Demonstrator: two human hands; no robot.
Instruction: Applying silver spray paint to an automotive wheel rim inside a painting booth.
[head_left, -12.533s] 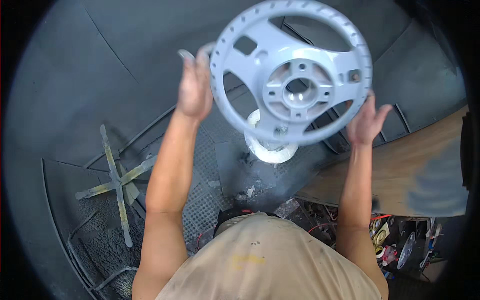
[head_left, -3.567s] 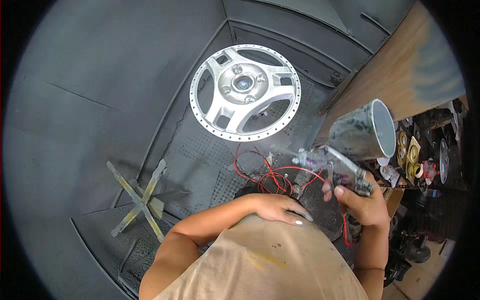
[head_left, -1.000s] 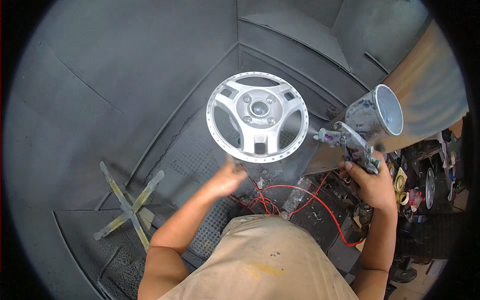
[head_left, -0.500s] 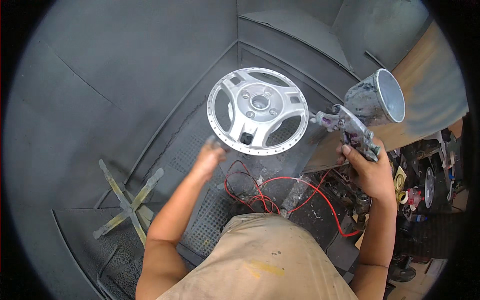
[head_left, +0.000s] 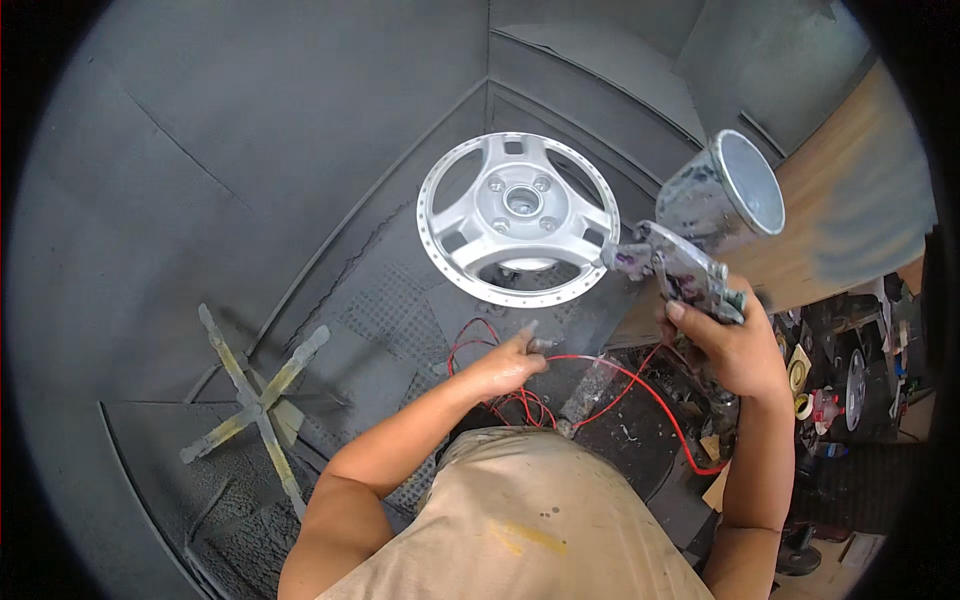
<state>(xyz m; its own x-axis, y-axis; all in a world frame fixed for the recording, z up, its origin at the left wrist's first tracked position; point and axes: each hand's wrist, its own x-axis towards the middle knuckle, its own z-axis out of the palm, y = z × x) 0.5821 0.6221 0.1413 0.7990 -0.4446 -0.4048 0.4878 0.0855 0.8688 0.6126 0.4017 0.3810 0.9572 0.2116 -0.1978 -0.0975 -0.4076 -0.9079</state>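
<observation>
A silver three-spoke wheel (head_left: pixel 523 233) faces up in front of me, with a round hub hole and several bolt holes. My right hand (head_left: pixel 735 345) is wrapped around the handle of a paint-stained spray gun (head_left: pixel 690 272). A large metal cup (head_left: pixel 705 200) sits on top of the gun. Its nozzle points left and overlaps the wheel's right rim in the picture; the gap between them I cannot judge. Below the wheel's near rim, apart from it, is my left hand (head_left: pixel 508 365). It holds nothing, with its fingers partly bent and apart.
A red hose (head_left: pixel 650 395) loops across the floor below the wheel. At left stands a cross-shaped stand (head_left: pixel 262 405) with yellowish tape. Grey walls (head_left: pixel 280 130) enclose the left and back. A wooden board (head_left: pixel 840 190) and cluttered shelves (head_left: pixel 860 350) are at right.
The wheel has turned, its spokes now at different angles. My left hand has moved right, away from the wheel's lower left rim. The spray gun has shifted left, toward the wheel.
</observation>
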